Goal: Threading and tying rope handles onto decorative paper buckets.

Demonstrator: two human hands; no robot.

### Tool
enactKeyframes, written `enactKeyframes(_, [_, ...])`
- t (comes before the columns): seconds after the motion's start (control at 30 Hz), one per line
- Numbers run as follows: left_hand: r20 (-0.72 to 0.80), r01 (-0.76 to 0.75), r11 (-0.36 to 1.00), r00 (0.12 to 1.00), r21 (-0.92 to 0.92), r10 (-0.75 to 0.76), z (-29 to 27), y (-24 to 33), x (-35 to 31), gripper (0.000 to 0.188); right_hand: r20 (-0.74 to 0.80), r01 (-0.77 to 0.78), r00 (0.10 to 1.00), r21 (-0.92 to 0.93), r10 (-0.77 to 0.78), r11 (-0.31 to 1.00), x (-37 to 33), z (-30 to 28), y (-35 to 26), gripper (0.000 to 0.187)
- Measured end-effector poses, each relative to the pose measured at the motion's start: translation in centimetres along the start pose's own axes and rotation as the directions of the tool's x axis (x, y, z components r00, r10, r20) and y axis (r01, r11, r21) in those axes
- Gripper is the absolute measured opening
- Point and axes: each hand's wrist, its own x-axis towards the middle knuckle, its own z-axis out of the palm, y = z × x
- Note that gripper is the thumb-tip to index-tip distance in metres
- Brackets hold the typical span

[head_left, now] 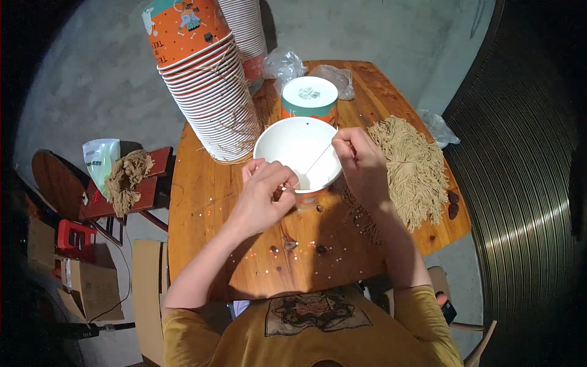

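A white-lined paper tub (293,144) stands mouth up on the wooden table in front of me, with a small dark hole near its far rim. A thin pale cord (318,160) runs taut across its mouth between my hands. My left hand (267,191) is closed at the near left rim, its fingertips around the cord's lower end. Above the right rim, my right hand (362,160) pinches the cord's other end. Right beside it lies a pile of tan cords (409,174). An upside-down tub (310,98) with a white base sits just behind.
A tall leaning stack of nested tubs (211,104) rises at the left, another stack (244,30) behind it. Clear plastic bags (284,66) lie at the back of the wooden table (202,244). Left of it, a stool (156,177) bears more cord. Ribbed metal sheeting (520,183) borders the right.
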Motion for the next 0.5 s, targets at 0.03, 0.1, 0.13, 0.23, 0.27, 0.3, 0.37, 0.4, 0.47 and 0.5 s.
enactKeyframes(0.03, [-0.011, 0.067, 0.997, 0.998, -0.031, -0.067, 0.3, 0.0, -0.1, 0.008, -0.001, -0.001, 1.000, -0.001, 0.001, 1.000, 0.0, 0.0, 0.0, 0.012])
enactKeyframes(0.1, [-0.021, 0.089, 0.995, 0.996, -0.033, -0.090, 0.9, 0.0, -0.1, 0.008, -0.015, -0.023, 1.000, 0.034, 0.024, 0.999, 0.0, 0.2, 0.0, 0.012])
enactKeyframes(0.13, [-0.030, 0.112, 0.993, 0.993, -0.034, -0.113, 1.0, 0.1, -0.1, 0.008, -0.016, -0.024, 1.000, 0.033, 0.024, 0.999, 0.0, 0.2, 0.0, 0.012])
enactKeyframes(0.23, [0.034, 0.105, 0.994, 0.994, -0.023, -0.104, 1.0, 0.1, -0.1, 0.007, -0.022, -0.030, 0.999, 0.021, 0.030, 0.999, 0.1, 0.3, 0.2, 0.011])
enactKeyframes(0.27, [0.035, 0.101, 0.995, 0.994, -0.023, -0.100, 1.1, 0.2, 0.0, 0.007, -0.018, -0.027, 0.999, 0.012, 0.027, 1.000, 0.2, 0.5, 0.3, 0.012])
enactKeyframes(0.3, [0.013, 0.048, 0.997, 0.999, -0.057, -0.048, 1.2, 0.3, 0.1, 0.007, -0.014, -0.025, 1.000, 0.003, 0.025, 1.000, 0.1, 0.6, 0.6, 0.012])
enactKeyframes(0.37, [-0.012, -0.005, 0.996, 1.000, -0.084, 0.004, 1.1, 0.2, 0.3, 0.007, -0.006, 0.001, 1.000, -0.003, -0.001, 1.000, 0.0, 1.0, 1.6, 0.011])
enactKeyframes(0.4, [0.023, -0.030, 0.996, 0.999, -0.083, 0.032, 0.9, -0.1, 0.5, 0.007, 0.006, 0.024, 1.000, -0.011, -0.024, 1.000, 0.0, 1.0, 2.0, 0.011])
enactKeyframes(0.47, [0.066, -0.082, 0.994, 0.994, -0.079, 0.087, 0.3, -0.8, 0.8, 0.007, 0.129, -0.167, 0.983, 0.351, 0.129, 0.921, 0.2, 0.4, 2.4, 0.011])
enactKeyframes(0.5, [0.075, -0.110, 0.991, 0.991, -0.073, 0.116, -0.1, -1.4, 0.9, 0.008, 0.295, -0.361, 0.930, 0.632, 0.218, 0.685, 0.2, -0.2, 2.6, 0.012])
